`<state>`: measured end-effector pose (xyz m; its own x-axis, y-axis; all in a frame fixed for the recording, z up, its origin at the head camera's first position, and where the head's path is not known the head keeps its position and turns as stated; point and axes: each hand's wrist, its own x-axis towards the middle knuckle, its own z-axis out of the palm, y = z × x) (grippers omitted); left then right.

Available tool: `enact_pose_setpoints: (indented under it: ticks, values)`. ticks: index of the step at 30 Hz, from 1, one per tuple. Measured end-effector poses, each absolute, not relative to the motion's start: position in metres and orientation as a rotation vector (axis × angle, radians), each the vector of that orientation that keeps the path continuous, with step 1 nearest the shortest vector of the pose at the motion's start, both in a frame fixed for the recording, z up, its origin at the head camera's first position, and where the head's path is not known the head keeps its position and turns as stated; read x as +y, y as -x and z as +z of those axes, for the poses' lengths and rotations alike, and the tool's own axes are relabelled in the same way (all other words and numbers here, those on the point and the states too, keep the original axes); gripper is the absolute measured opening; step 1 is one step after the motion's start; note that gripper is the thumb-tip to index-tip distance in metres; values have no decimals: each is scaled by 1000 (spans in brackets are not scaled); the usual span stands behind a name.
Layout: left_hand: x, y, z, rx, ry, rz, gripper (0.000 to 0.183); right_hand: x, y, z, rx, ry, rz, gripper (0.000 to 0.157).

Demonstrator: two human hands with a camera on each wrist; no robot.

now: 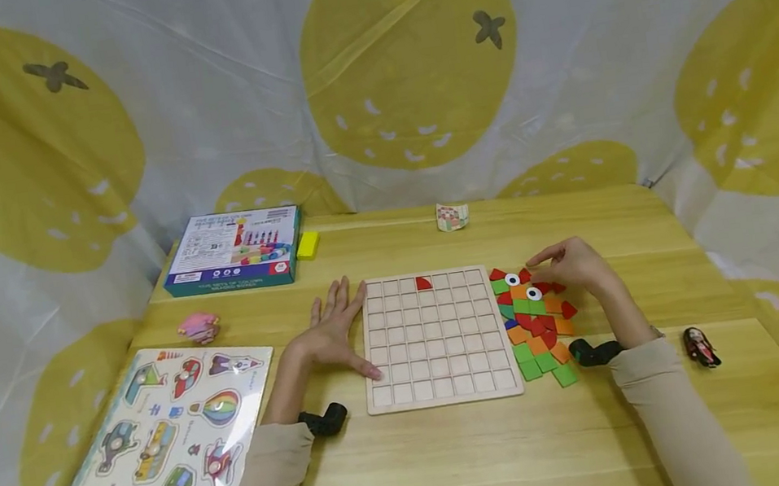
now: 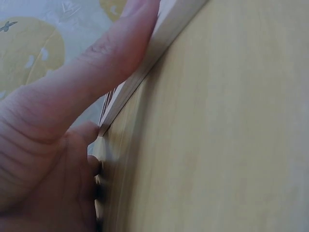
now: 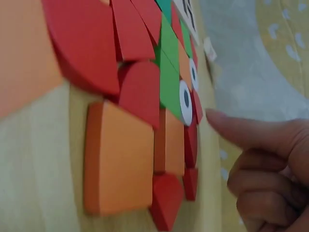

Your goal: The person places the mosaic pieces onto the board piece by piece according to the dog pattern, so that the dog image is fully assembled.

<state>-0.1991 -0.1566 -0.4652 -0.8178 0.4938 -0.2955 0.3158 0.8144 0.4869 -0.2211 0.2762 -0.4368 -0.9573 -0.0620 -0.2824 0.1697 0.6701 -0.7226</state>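
Observation:
A pale wooden grid board lies flat mid-table with one red quarter-round tile in its top row. My left hand spreads its straight fingers along the board's left edge, its thumb on the rim near the lower corner. In the left wrist view that thumb lies against the board's side. Right of the board sits a loose heap of red, orange and green tiles, with two white eye discs. Over the heap's far edge my right hand extends one finger beside a red tile, other fingers bent, nothing visibly held.
A blue toy box and a yellow block stand at the back left. Nearer are a pink figure and a vehicle puzzle board. A patterned paper lies at the back; a small doll lies right.

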Motion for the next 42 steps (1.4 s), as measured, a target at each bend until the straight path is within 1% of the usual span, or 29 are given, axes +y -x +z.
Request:
enact_pose_setpoints:
  ticks: [4,8,11,15,19,22,28,31,35,38,42]
  values:
    - [-157,199,-466,2586,-609,602,148,280,216,-437,2505,-3,-1227,31]
    - [-158,198,-466,2590,-603,594,149,276,214,-442,2427,71,-1249,34]
    - [-158,198,-465,2585,-610,604,148,275,214,-448,2413,33,-1274,33]
    - [-156,198,-464,2579,-615,603,147,277,217,-452,2446,-95,-1318,33]
    - [-155,198,-463,2579,-612,591,147,278,219,-452,2508,-169,-1298,38]
    - [-155,198,-463,2580,-613,590,147,276,218,-450,2524,-152,-1274,38]
    - [-156,197,-464,2580,-606,590,147,270,218,-444,2668,-89,-1130,33]
    - [-156,197,-464,2579,-620,595,147,267,220,-440,2710,-32,-1140,31]
    - [-155,197,-466,2582,-632,582,147,242,226,-435,2632,80,-1256,30]
    - [-156,196,-465,2588,-622,574,147,204,232,-433,2588,157,-1269,26]
    - [-158,196,-464,2592,-615,581,147,149,241,-440,2584,241,-1268,20]
